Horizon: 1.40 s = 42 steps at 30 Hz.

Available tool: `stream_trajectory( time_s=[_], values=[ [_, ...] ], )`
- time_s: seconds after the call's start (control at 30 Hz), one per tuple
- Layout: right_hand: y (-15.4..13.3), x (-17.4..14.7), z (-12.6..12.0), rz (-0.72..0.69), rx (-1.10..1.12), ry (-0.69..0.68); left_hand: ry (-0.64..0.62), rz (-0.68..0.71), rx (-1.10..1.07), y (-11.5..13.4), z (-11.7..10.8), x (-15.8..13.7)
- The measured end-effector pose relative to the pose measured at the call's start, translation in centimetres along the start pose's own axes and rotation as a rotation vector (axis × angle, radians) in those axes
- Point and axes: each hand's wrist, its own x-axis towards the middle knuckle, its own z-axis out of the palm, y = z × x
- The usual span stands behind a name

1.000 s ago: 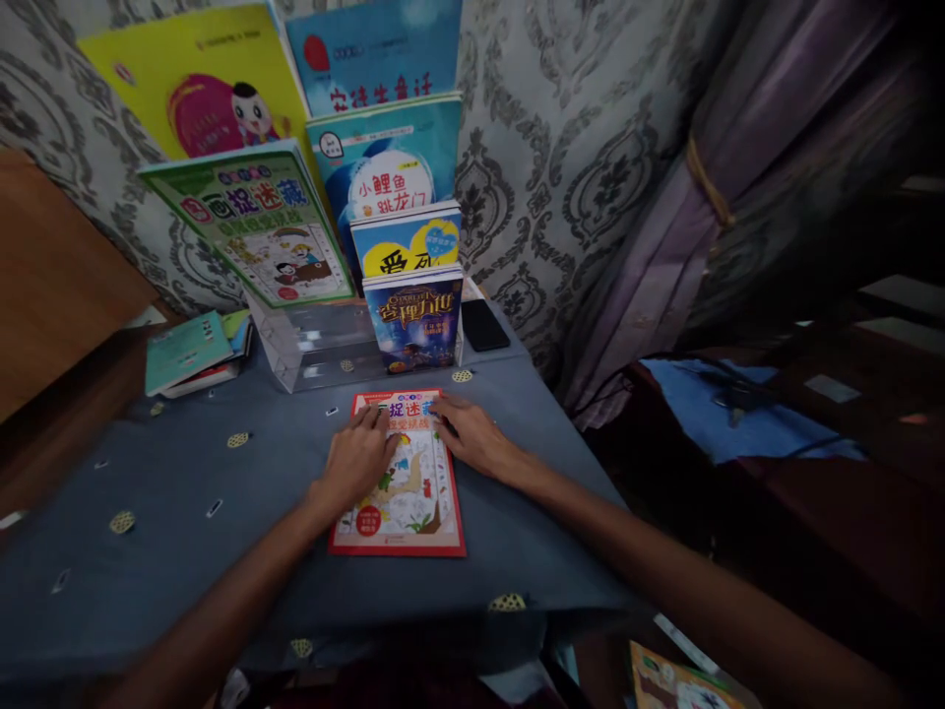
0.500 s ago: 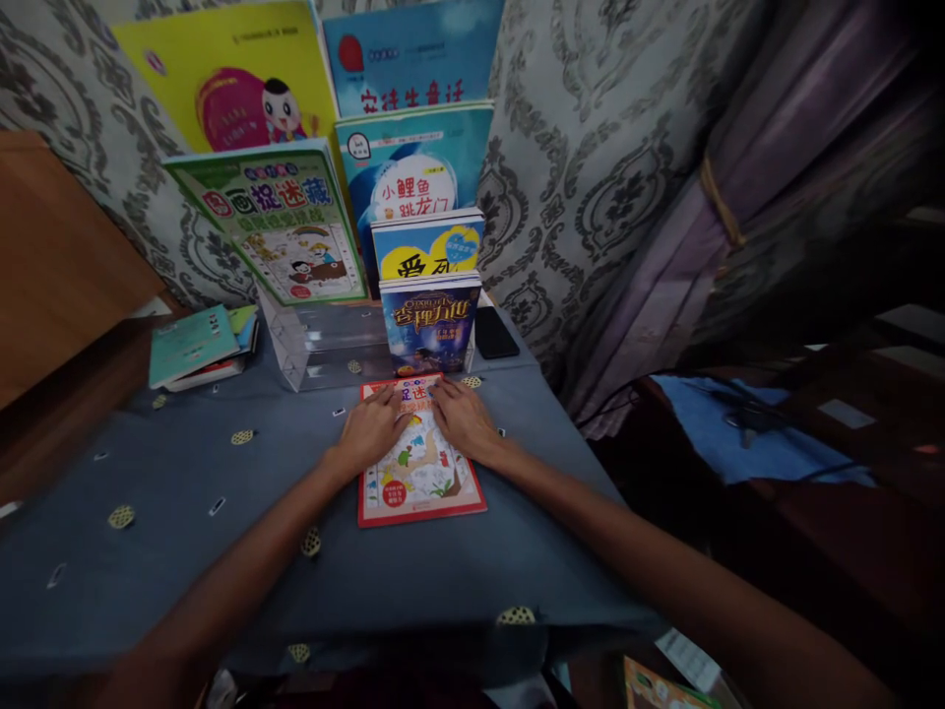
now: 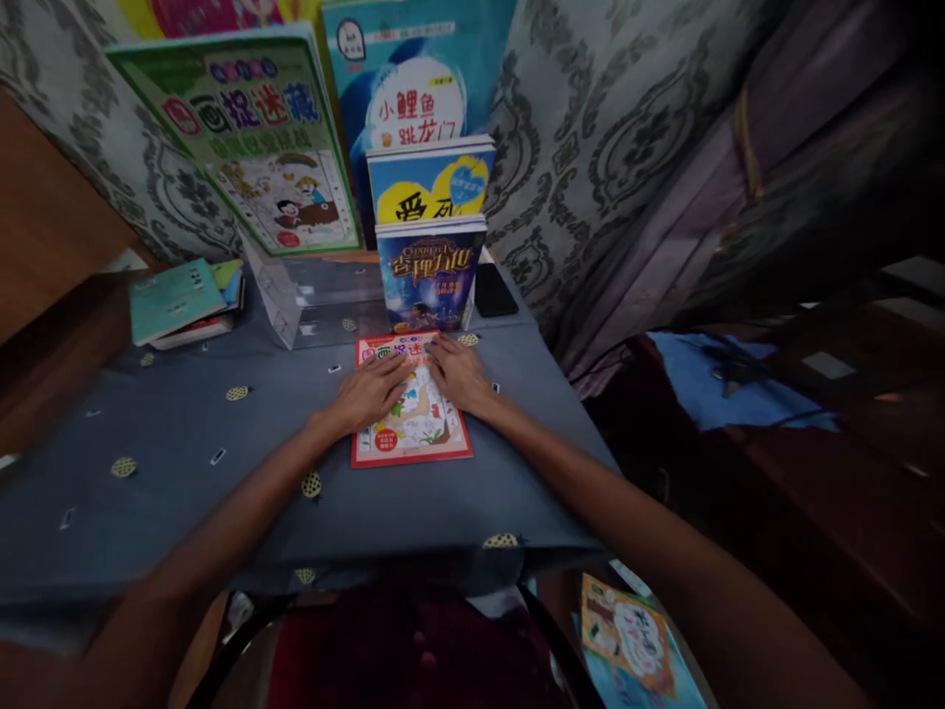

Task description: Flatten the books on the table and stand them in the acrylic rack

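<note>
A red-bordered children's picture book [image 3: 420,404] lies flat on the table, its cover up. My left hand [image 3: 371,389] rests on its left side, fingers stretched out over the cover. On the upper right part lies my right hand [image 3: 459,374], fingers extended and flat. Neither hand grips anything. Just behind the book stands a clear acrylic stand [image 3: 295,305] with upright books. A purple-blue book [image 3: 428,276] is at its front, a blue and yellow book [image 3: 432,187] behind that, and a green picture book [image 3: 258,148] to the left.
A grey tablecloth [image 3: 184,433] with pineapple prints covers the table. Several stacked books [image 3: 177,305] lie at the left back. A black phone [image 3: 494,290] sits right of the stand. More books [image 3: 635,640] are below the table's front right. A purple curtain [image 3: 679,226] hangs at right.
The camera view has tilted down, so everything sits higher in the picture. My left hand has slid down and left on the cover, uncovering more of the title. My right hand stays on the book.
</note>
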Motion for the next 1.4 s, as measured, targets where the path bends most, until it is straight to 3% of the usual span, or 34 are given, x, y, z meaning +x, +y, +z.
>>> stream_trajectory(
  time_s=[0.17, 0.27, 0.4, 0.57, 0.83, 1.07, 1.23, 1.4],
  values=[
    [0.0, 0.1, -0.1, 0.018, 0.015, -0.026, -0.051, 0.259, -0.082, 3.3, 0.2, -2.5],
    [-0.4, 0.1, -0.4, 0.026, 0.006, -0.028, -0.100, 0.329, -0.118, 4.7, 0.0, -3.8],
    [-1.3, -0.5, -0.8, 0.021, -0.020, -0.016, -0.118, 0.340, -0.150, 4.5, -0.1, -4.2],
    [-2.3, -3.3, -1.5, -0.048, 0.019, -0.117, -0.011, 0.337, -0.182, 4.3, 0.1, -4.4],
    [-1.3, -9.7, -3.8, -0.193, 0.393, -0.156, 0.044, 0.347, -0.031, 5.7, 0.0, -4.9],
    [-1.2, -11.1, -5.9, -0.052, 0.628, -0.198, 0.037, 0.364, -0.020, 5.7, -0.5, -4.7],
    [-1.7, -11.8, -6.3, -0.104, 0.588, -0.183, 0.041, 0.359, -0.019, 5.8, -0.5, -4.8],
    [-2.0, -13.4, -6.5, -0.237, 0.353, -0.210, 0.053, 0.323, -0.097, 5.5, -0.1, -5.4]
  ],
)
